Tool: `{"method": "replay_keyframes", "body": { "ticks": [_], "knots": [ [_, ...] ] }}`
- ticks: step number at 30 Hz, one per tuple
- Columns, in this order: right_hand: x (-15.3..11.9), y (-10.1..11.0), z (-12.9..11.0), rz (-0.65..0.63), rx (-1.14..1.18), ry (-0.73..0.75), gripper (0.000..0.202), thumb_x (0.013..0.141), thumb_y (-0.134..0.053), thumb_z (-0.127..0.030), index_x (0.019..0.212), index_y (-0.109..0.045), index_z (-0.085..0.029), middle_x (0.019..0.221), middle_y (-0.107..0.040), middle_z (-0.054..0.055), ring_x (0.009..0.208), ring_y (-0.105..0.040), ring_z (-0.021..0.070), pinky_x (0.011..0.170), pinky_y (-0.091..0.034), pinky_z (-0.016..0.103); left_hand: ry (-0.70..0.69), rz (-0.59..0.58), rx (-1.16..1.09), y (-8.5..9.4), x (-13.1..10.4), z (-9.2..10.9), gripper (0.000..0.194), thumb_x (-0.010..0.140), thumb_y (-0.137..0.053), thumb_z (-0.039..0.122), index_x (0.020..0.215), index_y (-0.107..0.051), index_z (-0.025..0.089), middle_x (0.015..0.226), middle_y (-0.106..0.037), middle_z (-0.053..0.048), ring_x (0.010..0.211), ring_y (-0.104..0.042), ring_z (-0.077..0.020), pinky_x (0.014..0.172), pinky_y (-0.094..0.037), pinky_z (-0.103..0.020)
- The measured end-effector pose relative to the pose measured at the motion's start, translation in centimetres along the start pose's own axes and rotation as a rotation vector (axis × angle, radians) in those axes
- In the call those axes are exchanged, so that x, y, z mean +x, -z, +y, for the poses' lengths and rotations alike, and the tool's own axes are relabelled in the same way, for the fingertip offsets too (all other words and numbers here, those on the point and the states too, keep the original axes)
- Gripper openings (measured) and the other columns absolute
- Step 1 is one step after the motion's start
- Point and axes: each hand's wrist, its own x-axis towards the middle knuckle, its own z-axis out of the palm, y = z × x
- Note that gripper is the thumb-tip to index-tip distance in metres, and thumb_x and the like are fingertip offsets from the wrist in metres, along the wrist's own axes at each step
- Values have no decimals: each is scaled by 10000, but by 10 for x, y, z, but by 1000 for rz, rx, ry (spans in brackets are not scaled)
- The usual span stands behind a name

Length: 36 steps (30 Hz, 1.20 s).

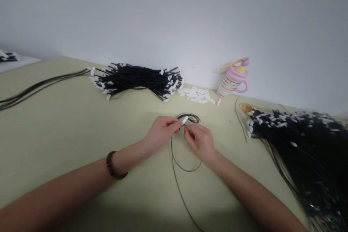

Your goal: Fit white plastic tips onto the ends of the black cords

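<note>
The left hand (161, 131) and right hand (199, 140) are held close together low over the table (67, 123), a small white plug (185, 120) pinched by the left fingers and a thin black wire (179, 163) pinched by the right. The wire is looped under the hands. Loose white plugs (197, 94) and a big black wire bundle (138, 78) are seen beyond the hands, another fuzzy bundle (301, 141) to their right.

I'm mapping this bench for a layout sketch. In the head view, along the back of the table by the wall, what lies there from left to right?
Loose black wires → bundle of black wires with white plugs → small heap of loose white plugs → pink striped cup → big pile of black wires at the right edge.
</note>
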Motion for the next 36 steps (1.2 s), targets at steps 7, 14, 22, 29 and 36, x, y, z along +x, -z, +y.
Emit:
{"method": "replay_keyframes", "body": {
  "ticks": [7, 14, 22, 29, 36],
  "knots": [
    [-3, -3, 2, 8, 20, -7, 180, 817, -430, -196, 691, -555, -171, 606, -513, 25, 592, -466, 133, 571, -358, 245, 15, 9, -18, -1, -1, -1, 228, 699, -541, 333, 599, -634, 150, 515, -506, 27, 529, -424, -115, 506, -281, -219],
    [2, -8, 4, 55, 118, -67, 142, 797, -455, -196, 721, -572, -172, 606, -555, 18, 564, -499, 122, 540, -383, 224, 43, 70, -73, -3, 6, -5, 230, 684, -543, 300, 503, -539, 157, 482, -451, 52, 508, -403, -98, 506, -283, -215],
    [4, -23, 11, 74, 234, -128, 147, 773, -458, -194, 649, -533, -164, 524, -462, -22, 474, -436, 90, 459, -349, 196, 76, 123, -109, -6, 11, -13, 213, 658, -575, 292, 498, -549, 153, 488, -484, 44, 508, -414, -96, 501, -292, -217],
    [-3, -23, 12, 96, 280, -145, 142, 774, -478, -187, 657, -550, -150, 539, -473, -14, 492, -441, 86, 451, -345, 181, 157, 133, -232, 11, 26, -14, 248, 643, -581, 291, 455, -487, 161, 445, -412, 51, 480, -425, -86, 596, -419, -243],
    [-1, -26, 12, 126, 257, -119, 131, 773, -488, -183, 678, -574, -154, 564, -511, -9, 527, -463, 92, 518, -364, 198, 169, -29, -183, 13, 25, -16, 236, 645, -614, 284, 476, -527, 144, 480, -493, 27, 514, -471, -95, 556, -386, -224]
  ]
}}
